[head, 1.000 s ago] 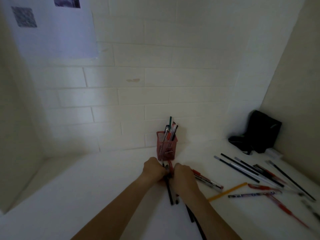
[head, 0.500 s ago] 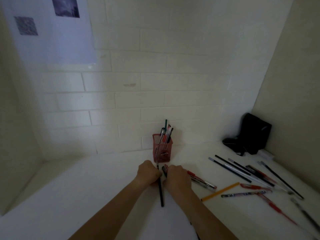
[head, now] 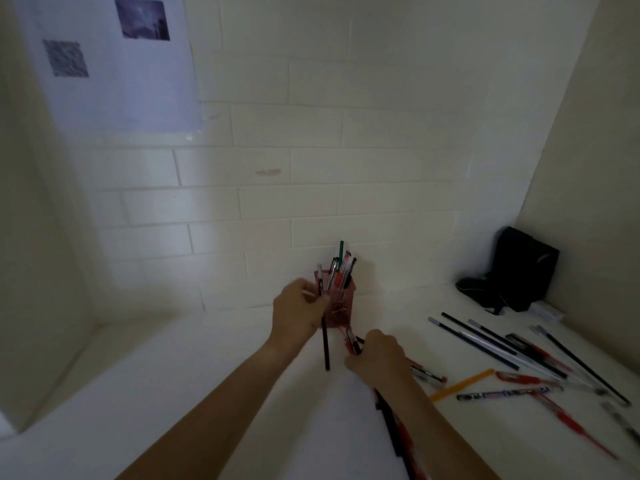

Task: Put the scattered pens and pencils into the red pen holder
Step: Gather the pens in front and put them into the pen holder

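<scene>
The red mesh pen holder stands on the white desk against the brick wall, with several pens sticking up from it. My left hand is raised beside the holder's left wall and grips a black pen that hangs almost upright, tip down. Just below the holder, my right hand is closed around a bundle of pens, red and dark ends showing above the fist, more running back under the forearm. Many loose pens and a yellow pencil lie scattered at the right.
A black pouch with a cord sits in the right back corner, a small white box beside it. A printed sheet hangs on the wall at upper left. Side walls close the desk in on left and right.
My left hand has lifted off the desk with the black pen, up beside the holder. The right hand stays low, still gripping its bundle.
</scene>
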A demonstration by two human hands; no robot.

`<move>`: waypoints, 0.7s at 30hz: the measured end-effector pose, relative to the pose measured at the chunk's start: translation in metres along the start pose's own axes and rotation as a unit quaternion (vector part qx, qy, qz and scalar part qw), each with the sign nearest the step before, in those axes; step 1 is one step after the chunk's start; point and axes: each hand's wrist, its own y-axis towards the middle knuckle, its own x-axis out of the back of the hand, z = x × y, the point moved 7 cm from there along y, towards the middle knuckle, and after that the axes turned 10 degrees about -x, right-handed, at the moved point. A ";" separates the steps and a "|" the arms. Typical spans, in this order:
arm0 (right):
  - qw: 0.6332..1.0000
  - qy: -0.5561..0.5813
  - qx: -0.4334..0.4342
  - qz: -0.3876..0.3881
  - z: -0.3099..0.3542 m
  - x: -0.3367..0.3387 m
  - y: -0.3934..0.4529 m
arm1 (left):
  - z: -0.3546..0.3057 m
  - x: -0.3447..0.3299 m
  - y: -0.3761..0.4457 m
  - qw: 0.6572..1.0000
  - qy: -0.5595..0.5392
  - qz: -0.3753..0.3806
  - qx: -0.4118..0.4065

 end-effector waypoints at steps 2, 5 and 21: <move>0.999 0.037 -0.013 0.026 -0.002 0.002 0.003 | -0.026 0.010 0.015 0.996 0.006 -0.041 -0.074; 0.993 0.085 -0.019 0.075 0.000 0.002 0.006 | -0.050 0.017 0.042 0.984 0.003 -0.093 -0.150; 0.879 0.459 0.098 -0.086 0.049 0.091 0.049 | -0.042 -0.012 0.098 0.963 0.060 -0.105 -0.241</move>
